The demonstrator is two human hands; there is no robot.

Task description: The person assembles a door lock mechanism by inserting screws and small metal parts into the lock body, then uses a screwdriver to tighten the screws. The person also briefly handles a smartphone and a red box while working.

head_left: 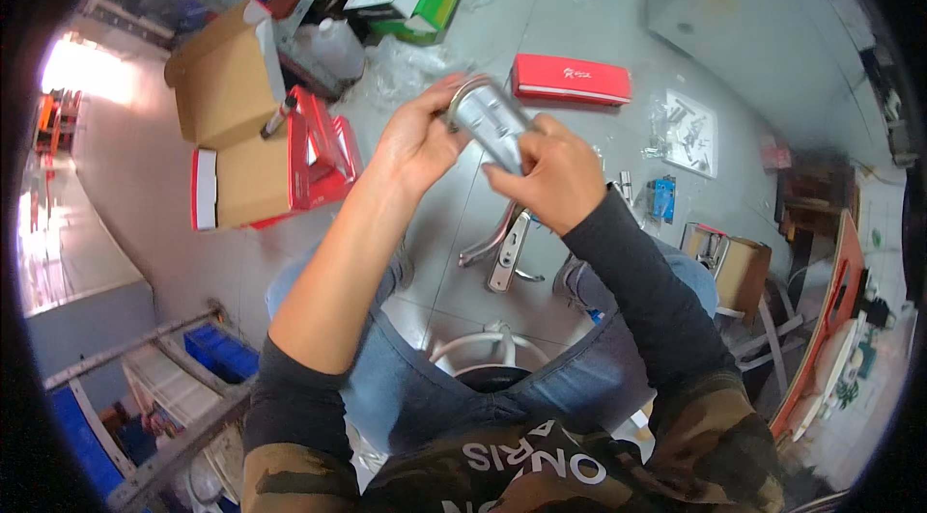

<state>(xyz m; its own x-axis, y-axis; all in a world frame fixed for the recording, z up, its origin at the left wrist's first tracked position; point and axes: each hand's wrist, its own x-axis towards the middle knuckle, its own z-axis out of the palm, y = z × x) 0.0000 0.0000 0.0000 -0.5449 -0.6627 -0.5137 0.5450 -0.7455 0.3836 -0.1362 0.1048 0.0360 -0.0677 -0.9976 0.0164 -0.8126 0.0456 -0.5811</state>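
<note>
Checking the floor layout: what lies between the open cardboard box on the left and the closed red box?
In the head view, crumpled clear plastic wrap lies between the cardboard box and the red box.

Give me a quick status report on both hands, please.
Left hand and right hand both gripping silver handle plate. Nothing in the way.

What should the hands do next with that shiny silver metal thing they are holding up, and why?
Probably lower the shiny silver metal plate toward the silver lever handle set lying on the grey floor between the knees. Both the left hand and the right hand grip the plate in mid-air, and the handle set is the nearest similar-looking part, so it may go with it.
</note>
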